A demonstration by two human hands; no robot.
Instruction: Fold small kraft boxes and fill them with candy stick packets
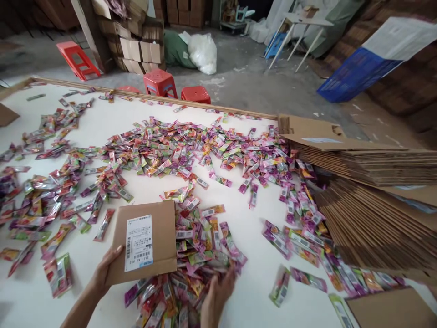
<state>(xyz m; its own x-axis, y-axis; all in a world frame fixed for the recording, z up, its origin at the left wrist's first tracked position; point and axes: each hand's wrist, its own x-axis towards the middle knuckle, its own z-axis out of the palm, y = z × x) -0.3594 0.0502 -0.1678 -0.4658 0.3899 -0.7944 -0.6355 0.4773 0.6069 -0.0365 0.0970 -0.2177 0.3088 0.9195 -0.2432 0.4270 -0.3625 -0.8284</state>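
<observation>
Cardboard box [145,241], flat and labelled, sits near the table's [246,228] front edge, pinched at its lower left corner by the left hand [104,269]. Right hand [216,296] curls loosely over the packets [191,255]; gather 1 tidy handful, keeping the box steady.

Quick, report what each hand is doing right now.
Left hand: closed on the labelled cardboard box.
Right hand: among the snack sachets; grip cannot be told.
</observation>
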